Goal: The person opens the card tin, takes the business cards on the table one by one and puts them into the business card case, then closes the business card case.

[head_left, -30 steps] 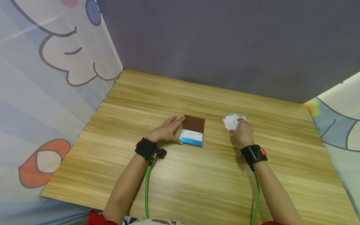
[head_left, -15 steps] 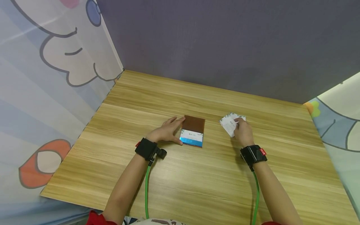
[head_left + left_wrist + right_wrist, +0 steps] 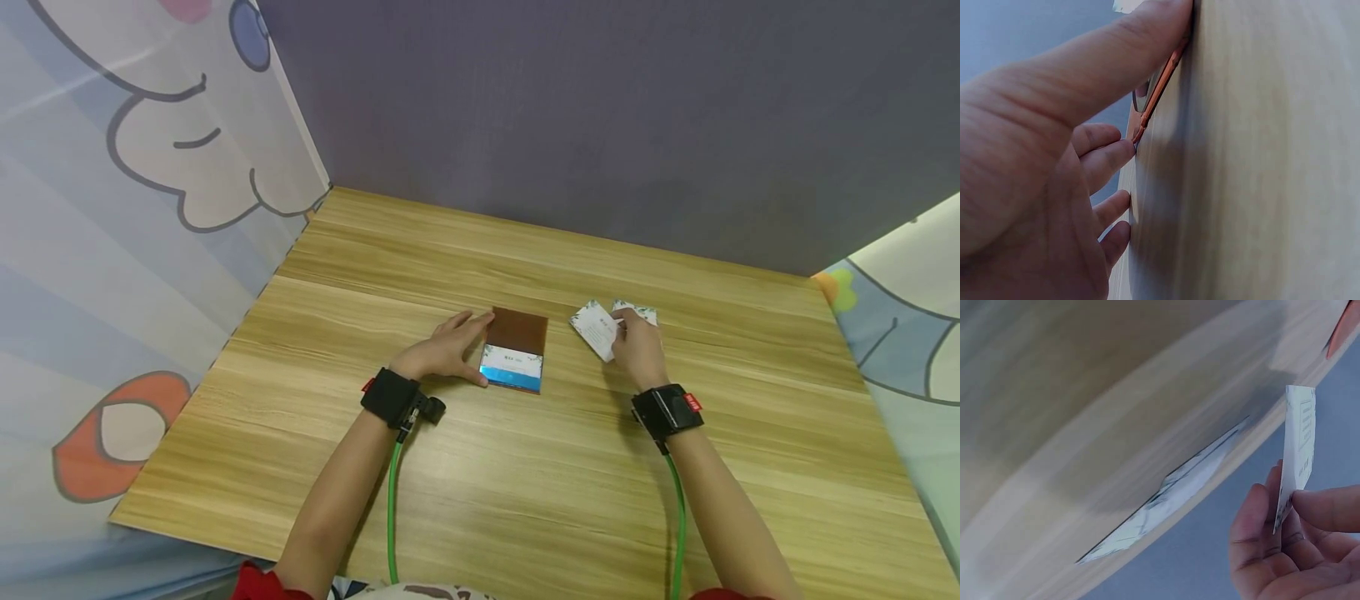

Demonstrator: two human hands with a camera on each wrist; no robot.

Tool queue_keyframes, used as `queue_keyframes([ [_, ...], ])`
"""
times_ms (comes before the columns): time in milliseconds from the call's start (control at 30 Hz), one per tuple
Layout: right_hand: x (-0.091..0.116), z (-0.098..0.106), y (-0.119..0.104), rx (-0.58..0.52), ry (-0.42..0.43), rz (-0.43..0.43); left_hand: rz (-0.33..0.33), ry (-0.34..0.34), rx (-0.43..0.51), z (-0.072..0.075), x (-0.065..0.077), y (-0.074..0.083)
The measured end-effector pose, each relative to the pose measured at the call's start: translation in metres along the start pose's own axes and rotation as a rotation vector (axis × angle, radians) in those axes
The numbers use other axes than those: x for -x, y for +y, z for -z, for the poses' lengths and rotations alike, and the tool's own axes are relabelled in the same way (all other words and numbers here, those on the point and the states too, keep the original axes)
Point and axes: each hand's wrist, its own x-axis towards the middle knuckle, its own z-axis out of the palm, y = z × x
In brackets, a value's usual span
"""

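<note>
A flat brown card case [image 3: 517,331] lies on the table, with a white leaf-print card [image 3: 512,360] and a shiny blue band across its lower half. My left hand [image 3: 441,352] rests along the case's left edge, thumb at the near corner and fingertips by the far one. Between thumb and fingers my right hand [image 3: 640,352] pinches a white printed card [image 3: 1299,431], lifted and tilted above the table in the right wrist view. Below it, a few more white leaf-print cards [image 3: 1166,503] lie overlapping on the wood, partly hidden by the hand in the head view.
The wood-grain table [image 3: 480,475] meets a grey panel [image 3: 570,125] at the back. A cartoon-print curtain [image 3: 150,292] hangs at the left. Green cables [image 3: 392,508] run from both wrist cameras toward the person.
My right hand has drawn one white card off the others, raised it and moved slightly left with it. The left hand and the brown case have stayed in place.
</note>
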Motion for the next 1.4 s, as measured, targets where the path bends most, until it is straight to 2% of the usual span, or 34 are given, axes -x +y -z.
queue_keyframes([
  [200,0.001,-0.002,-0.01,-0.046,-0.05,0.009,0.004,-0.001,0.003,0.0,0.0,0.0],
  [600,0.001,-0.013,-0.032,-0.071,-0.12,0.029,-0.005,-0.001,-0.005,0.0,-0.001,0.0],
  [1167,0.003,-0.033,-0.066,-0.078,-0.135,0.105,0.007,-0.002,-0.006,0.001,0.0,0.001],
  [1400,0.004,-0.041,-0.076,-0.124,-0.149,0.157,0.012,-0.001,-0.018,0.001,-0.001,0.002],
])
